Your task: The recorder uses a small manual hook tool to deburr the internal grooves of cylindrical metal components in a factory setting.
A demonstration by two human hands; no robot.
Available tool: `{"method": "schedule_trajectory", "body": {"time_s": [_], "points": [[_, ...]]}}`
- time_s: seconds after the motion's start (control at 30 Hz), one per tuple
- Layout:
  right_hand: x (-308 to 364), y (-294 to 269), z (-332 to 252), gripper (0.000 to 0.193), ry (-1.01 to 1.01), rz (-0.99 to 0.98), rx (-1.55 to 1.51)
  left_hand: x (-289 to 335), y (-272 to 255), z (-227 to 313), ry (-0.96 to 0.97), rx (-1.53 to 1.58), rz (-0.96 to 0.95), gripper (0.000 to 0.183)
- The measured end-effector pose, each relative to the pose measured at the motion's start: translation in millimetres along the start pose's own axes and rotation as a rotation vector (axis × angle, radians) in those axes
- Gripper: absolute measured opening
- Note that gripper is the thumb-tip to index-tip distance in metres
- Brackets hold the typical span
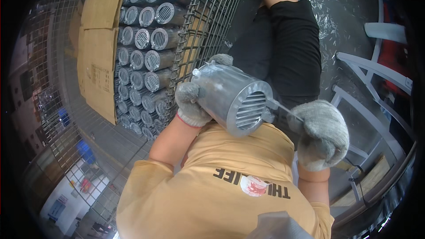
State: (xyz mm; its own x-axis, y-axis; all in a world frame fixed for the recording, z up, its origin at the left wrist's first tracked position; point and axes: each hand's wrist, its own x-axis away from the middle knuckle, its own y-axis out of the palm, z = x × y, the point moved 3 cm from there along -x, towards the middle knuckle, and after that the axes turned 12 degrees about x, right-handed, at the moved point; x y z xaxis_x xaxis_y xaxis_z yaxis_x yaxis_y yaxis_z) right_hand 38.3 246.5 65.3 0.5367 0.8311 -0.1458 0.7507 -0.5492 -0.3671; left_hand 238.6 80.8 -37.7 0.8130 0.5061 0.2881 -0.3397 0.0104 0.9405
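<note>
A silvery metal cylinder (pixel 221 89) with a slatted, grille-like end lies tilted across my lap, its slats facing down and right. My left hand (pixel 191 102), in a grey knitted glove, is closed around its far-left side; some gloved fingers show beyond its upper edge. In my right hand (pixel 322 135), also gloved, is a thin flat metal tool (pixel 285 108), whose handle is hidden in the fist. The tool's tip meets the rim of the slatted end, near a small lug. Whether it is a file or a blade I cannot tell.
Left of me, a wire mesh cage (pixel 201 31) holds several stacked rows of similar cylinders (pixel 157 59), with a cardboard sheet (pixel 97 62) along their far side. Metal shavings (pixel 327 22) litter the dark floor ahead. Grey metal frame bars (pixel 376 71) stand to the right.
</note>
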Motion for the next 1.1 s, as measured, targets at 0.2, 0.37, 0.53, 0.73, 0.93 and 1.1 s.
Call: {"method": "schedule_trajectory", "body": {"time_s": [0.2,0.37,0.53,0.73,0.93,1.1], "points": [[-14,5,-19,0.030,-0.109,-0.061,0.169,-6,10,4,-0.080,-0.018,-0.012,0.095],[-17,21,-2,0.015,0.124,-0.050,-0.428,-2,9,1,-0.099,-0.110,0.015,0.097],[-17,21,7,0.028,-0.053,0.088,-0.348,-1,10,-5,-0.039,-0.045,0.023,0.102],[7,-5,2,0.029,0.013,0.057,0.262,1,18,2,-0.020,-0.152,0.059,0.104],[-1,4,-20,0.027,0.160,-0.011,-0.120,-5,8,-3,-0.036,-0.131,0.056,0.102],[-20,4,-6,0.030,-0.142,-0.235,-0.920,-12,19,-15,-0.176,0.169,-0.096,0.096]]}}
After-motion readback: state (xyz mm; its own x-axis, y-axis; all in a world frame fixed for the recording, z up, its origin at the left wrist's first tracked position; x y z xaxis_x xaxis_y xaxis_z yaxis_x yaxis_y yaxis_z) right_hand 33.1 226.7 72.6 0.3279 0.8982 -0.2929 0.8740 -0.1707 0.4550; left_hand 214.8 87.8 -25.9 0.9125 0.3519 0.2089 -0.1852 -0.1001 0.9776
